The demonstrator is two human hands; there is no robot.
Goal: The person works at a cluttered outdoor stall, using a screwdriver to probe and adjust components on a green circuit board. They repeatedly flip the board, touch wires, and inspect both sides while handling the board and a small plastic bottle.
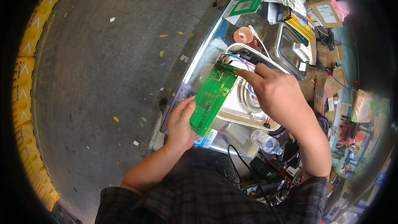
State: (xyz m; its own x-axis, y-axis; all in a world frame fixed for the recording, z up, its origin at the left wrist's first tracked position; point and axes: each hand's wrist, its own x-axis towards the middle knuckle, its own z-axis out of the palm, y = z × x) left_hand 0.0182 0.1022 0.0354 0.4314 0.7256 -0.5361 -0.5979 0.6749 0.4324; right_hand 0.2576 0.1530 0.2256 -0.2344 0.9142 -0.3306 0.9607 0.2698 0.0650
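Observation:
My left hand (180, 126) is closed on the lower left edge of a green circuit board (209, 101), held at a slant. At the board's top end is a dark component (224, 67). My right hand (271, 91) has its index finger touching that end, the other fingers curled; whether they grip the board or a small part there is hidden. Behind the board lies an open white appliance housing (238, 116), with blue and red wires (242, 61) and a round metal part (248, 98) inside, partly covered by board and hand.
The glass counter (188, 72) carries a steel-lidded appliance (282, 43), an orange cup (243, 35), a plastic bottle (263, 141), cardboard boxes (325, 10) and scattered tools (348, 139). Black cables (238, 153) hang near my body. Yellow padded blocks (25, 89) line the grey pavement (103, 58) at left.

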